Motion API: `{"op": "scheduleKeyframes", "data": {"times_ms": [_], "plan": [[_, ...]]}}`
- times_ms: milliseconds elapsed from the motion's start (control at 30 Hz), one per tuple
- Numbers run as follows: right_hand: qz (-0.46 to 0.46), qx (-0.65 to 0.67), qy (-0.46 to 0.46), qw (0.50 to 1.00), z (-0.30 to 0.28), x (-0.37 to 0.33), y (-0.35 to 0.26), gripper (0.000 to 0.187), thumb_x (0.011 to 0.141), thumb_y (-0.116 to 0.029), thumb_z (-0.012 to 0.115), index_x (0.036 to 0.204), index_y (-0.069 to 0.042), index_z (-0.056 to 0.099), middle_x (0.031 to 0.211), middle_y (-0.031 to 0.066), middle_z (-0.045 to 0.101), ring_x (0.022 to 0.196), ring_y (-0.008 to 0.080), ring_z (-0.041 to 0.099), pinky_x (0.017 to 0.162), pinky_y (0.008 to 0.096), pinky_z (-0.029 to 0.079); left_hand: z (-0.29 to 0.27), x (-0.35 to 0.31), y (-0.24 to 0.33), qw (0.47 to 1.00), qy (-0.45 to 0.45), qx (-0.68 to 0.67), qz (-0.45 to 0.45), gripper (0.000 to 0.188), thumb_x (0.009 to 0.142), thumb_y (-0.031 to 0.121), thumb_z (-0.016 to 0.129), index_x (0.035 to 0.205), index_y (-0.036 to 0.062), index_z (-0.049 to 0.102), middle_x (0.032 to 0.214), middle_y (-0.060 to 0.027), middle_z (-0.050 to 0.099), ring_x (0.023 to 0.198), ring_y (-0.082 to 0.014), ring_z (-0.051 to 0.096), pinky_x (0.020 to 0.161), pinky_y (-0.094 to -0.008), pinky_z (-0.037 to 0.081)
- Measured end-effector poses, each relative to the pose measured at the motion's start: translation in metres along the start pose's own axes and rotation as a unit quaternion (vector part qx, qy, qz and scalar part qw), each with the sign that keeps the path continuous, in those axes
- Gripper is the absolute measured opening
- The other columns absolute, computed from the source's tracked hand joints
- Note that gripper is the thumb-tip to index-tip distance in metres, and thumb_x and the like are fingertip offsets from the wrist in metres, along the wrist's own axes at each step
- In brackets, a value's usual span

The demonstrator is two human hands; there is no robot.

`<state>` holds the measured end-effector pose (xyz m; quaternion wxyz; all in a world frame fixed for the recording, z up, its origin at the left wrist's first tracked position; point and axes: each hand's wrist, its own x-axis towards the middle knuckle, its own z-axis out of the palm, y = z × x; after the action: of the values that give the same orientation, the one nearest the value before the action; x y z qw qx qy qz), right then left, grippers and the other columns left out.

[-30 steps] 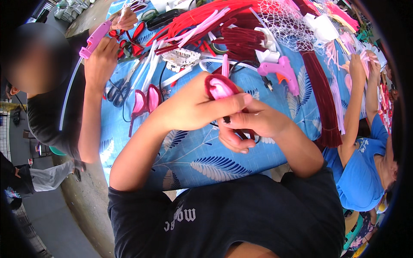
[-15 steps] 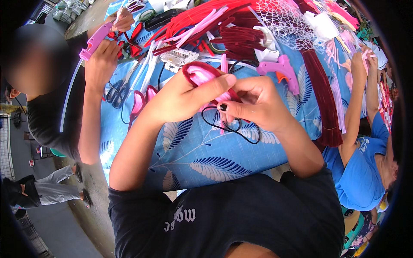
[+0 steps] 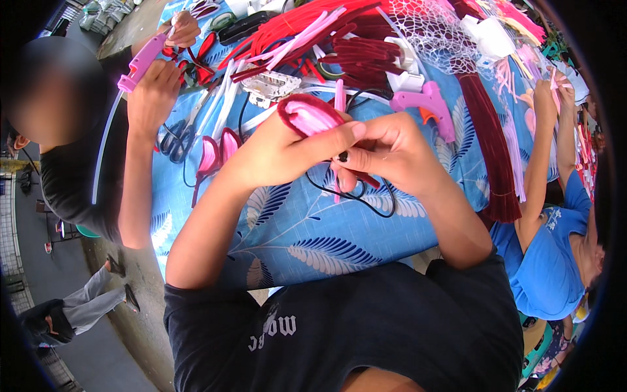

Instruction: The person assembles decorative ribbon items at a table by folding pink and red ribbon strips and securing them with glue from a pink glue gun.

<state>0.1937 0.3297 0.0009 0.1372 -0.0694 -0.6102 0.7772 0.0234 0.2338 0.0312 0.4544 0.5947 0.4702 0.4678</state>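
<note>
A pipe-cleaner petal [image 3: 312, 116], fuzzy pink inside with a dark red rim, is held between both hands above the table. My left hand [image 3: 287, 147] is wrapped round it, thumb pressed along its lower side. My right hand [image 3: 385, 153] pinches at the petal's base, where a short dark red stem [image 3: 369, 179] pokes out below the fingers. Part of the petal is hidden inside the left hand. Two similar pink and dark red petals [image 3: 219, 153] lie beside my left wrist. Under my hands a black cord [image 3: 385, 212] loops over the cloth.
A blue leaf-patterned tablecloth [image 3: 281, 251] covers the table. Ahead lie a pink glue gun [image 3: 428, 108], dark red pipe cleaners [image 3: 366, 62], scissors [image 3: 179, 137] and a dark red bundle [image 3: 486, 150]. On the left a co-worker holds another glue gun [image 3: 142, 62]; another person works at right.
My right fingers have shifted slightly at the petal's base, and the dark red stem now shows below them. The petal has tilted a little. In the background, a walking person has moved.
</note>
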Motion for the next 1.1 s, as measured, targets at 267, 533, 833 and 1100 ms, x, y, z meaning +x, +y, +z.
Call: {"op": "scheduleKeyframes", "data": {"times_ms": [267,533,833,1100], "plan": [[-0.086,-0.067,0.076,0.991,-0.008,-0.004,-0.017,0.017,0.09,-0.007,0.062,0.101,0.007,0.064,0.086,0.0079,0.064,0.078,0.0136,0.064,0.072,0.026,0.051,-0.008,-0.002,-0.008,0.998,0.045,0.048,0.005,0.024,0.095,0.023,0.06,0.086,0.0011,0.065,0.069,0.0012,0.056,0.066,-0.007,0.05,0.059,-0.0253,0.041],[0.104,0.236,0.031,0.966,-0.014,-0.006,-0.011,0.018,0.083,-0.003,0.068,0.099,0.005,0.068,0.083,0.0068,0.065,0.077,0.0111,0.061,0.069,0.0251,0.046,-0.009,0.0,-0.013,0.992,0.063,0.104,0.032,0.021,0.093,0.018,0.062,0.088,-0.0013,0.067,0.063,-0.0029,0.06,0.058,-0.009,0.053,0.056,-0.026,0.043],[-0.109,-0.102,0.166,0.975,0.011,-0.005,0.005,0.013,0.075,-0.002,0.077,0.087,-0.002,0.073,0.079,-0.0001,0.057,0.071,0.0077,0.051,0.061,0.0222,0.04,0.014,0.004,-0.01,0.976,0.196,0.086,0.043,0.029,0.096,0.02,0.057,0.076,-0.0002,0.061,0.058,-0.0022,0.053,0.055,-0.0078,0.048,0.051,-0.0282,0.038],[-0.26,-0.287,0.241,0.89,0.013,-0.001,0.011,0.015,0.068,-0.001,0.08,0.077,0.0,0.068,0.078,0.0017,0.054,0.072,0.0108,0.053,0.062,0.0242,0.041,0.022,0.003,-0.008,0.977,0.211,-0.011,0.001,0.031,0.097,0.021,0.057,0.074,0.0008,0.061,0.062,0.0011,0.054,0.057,-0.0053,0.048,0.051,-0.0258,0.037]]}}
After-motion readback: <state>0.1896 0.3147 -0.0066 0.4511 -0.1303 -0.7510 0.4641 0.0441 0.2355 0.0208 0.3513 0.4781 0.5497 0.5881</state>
